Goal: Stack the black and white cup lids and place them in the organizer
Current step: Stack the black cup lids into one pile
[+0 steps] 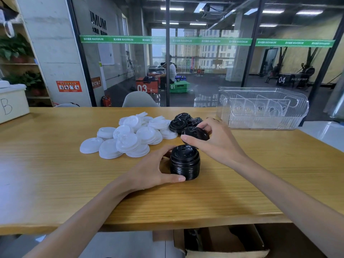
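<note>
A stack of black lids [185, 162] stands on the wooden table [55, 183] in front of me. My left hand [154, 170] curls round the stack's left side, thumb at its base. My right hand [214, 140] pinches a single black lid [196, 134], tilted, just above and behind the stack. A few loose black lids [179, 124] lie further back. A heap of white lids [130, 136] spreads to the left of them. The clear plastic organizer [260, 121] with dividers stands at the table's back right.
A cream box marked B [11, 105] sits at the table's far left edge. A white chair back [138, 99] rises behind the table, in front of a glass wall. An open cardboard box [223, 243] lies below the table's front edge.
</note>
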Demonstrator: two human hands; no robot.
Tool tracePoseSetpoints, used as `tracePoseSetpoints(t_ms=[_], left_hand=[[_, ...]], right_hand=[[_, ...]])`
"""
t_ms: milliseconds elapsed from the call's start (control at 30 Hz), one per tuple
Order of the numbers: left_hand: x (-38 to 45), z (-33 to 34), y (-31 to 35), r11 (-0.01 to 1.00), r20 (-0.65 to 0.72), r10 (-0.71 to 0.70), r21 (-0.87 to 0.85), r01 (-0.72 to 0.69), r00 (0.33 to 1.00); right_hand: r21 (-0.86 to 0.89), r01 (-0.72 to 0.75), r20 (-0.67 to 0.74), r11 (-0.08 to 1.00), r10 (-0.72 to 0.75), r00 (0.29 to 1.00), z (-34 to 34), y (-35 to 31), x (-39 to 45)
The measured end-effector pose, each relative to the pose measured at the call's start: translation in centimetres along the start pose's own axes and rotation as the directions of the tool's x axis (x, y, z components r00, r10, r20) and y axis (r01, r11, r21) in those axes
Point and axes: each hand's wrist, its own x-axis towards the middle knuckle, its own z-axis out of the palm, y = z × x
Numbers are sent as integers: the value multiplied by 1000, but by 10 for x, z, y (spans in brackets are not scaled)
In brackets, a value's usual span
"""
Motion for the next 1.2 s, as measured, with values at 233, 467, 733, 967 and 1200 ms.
tracePoseSetpoints(t_ms=[233, 467, 733, 967, 1200], left_hand=[[0, 0, 1, 1000, 4, -4, 5, 4, 1000], [-2, 1, 3, 998, 13, -65, 20, 65, 998], [-4, -1, 5, 999, -11, -42, 7, 42, 999], [-4, -1, 6, 999, 0, -33, -3, 33, 999], [-4, -1, 8, 1000, -7, 10, -13, -10, 1000]], right_hand=[[-62, -55, 3, 997, 55, 998, 21, -15, -15], [-171, -78, -37, 982, 72, 997, 46, -21, -21], [-179, -100, -49, 979, 93, 994, 48, -21, -23], [-171, -135, -2, 976, 137, 991, 42, -22, -20], [-329, -105, 31, 938, 122, 992, 40, -30, -19]])
